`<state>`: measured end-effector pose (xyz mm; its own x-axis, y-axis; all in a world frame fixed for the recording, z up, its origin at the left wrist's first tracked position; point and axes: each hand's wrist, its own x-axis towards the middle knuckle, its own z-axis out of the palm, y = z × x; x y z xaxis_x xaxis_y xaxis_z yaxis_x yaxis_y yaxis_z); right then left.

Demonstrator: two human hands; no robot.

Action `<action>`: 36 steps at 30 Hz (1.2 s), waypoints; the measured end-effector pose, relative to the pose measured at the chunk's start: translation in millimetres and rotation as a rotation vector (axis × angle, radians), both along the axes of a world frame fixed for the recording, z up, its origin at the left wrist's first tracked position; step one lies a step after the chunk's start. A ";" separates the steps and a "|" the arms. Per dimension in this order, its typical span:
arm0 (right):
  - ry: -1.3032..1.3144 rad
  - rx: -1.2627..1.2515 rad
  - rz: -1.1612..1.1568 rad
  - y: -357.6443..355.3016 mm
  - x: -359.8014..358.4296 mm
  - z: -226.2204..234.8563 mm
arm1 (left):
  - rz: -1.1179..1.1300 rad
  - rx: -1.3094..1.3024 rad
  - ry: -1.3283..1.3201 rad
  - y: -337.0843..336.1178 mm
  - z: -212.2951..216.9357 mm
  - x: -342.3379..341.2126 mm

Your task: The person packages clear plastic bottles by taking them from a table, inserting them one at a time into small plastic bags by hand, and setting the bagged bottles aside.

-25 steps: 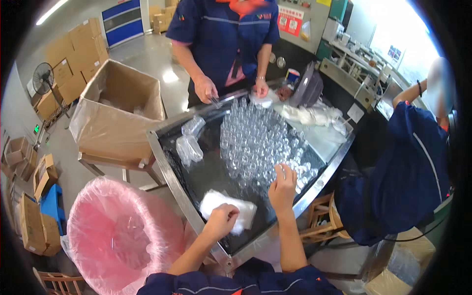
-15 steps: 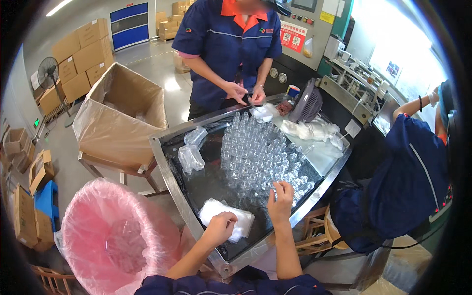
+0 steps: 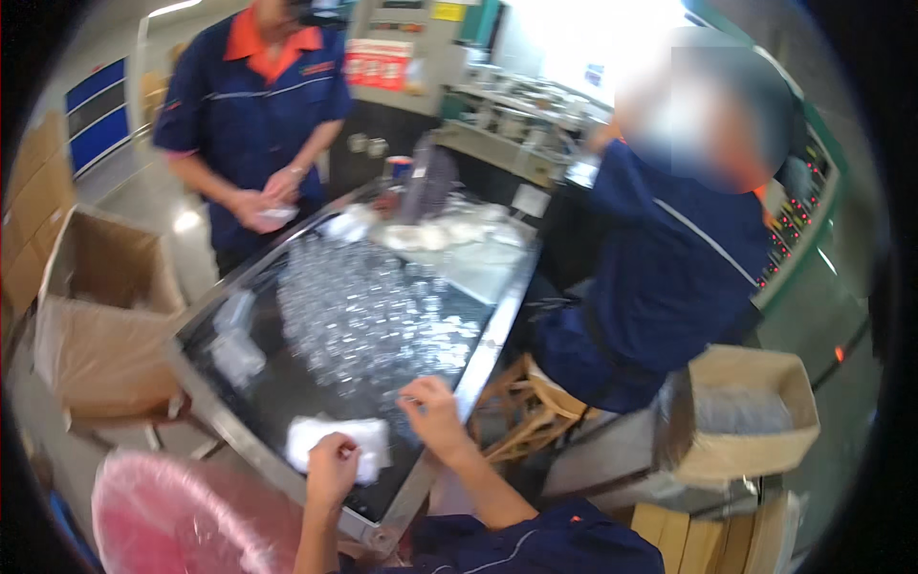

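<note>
Clear plastic pieces (image 3: 359,311), massed on the metal-rimmed black bench (image 3: 277,397), could be scattered if brushed by the curled right hand (image 3: 435,414); anything pinched there or in the curled left hand (image 3: 332,467) cannot be told.

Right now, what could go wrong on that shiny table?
The right hand is close to the crowded clear pieces, so it might knock some about. The left hand is at the white pile near a corner of the table, so a bump might push that pile edgeward.
</note>
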<state>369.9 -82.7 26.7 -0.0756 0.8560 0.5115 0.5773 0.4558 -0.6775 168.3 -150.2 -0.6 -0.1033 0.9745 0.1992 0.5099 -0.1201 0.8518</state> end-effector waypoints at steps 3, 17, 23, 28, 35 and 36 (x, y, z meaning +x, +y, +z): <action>0.095 -0.047 -0.003 -7.5 1.5 8.2 | -0.055 0.030 -0.021 7.4 0.4 5.3; 0.425 -0.218 0.020 -18.1 -6.4 -18.1 | -0.093 -0.036 -0.037 1.5 9.2 9.2; 0.531 -0.341 0.071 -12.3 -2.5 -19.1 | -0.143 -0.135 -0.019 1.8 22.0 5.0; 0.499 -0.357 0.071 -12.3 -2.2 -13.5 | -0.263 -0.206 0.010 3.1 34.8 2.6; 0.517 -0.321 0.053 -10.8 -4.1 -16.3 | -0.280 -0.261 -0.030 4.1 26.4 1.1; 0.514 -0.329 0.055 -11.0 -4.0 -15.3 | -0.283 -0.261 -0.036 4.5 26.5 1.2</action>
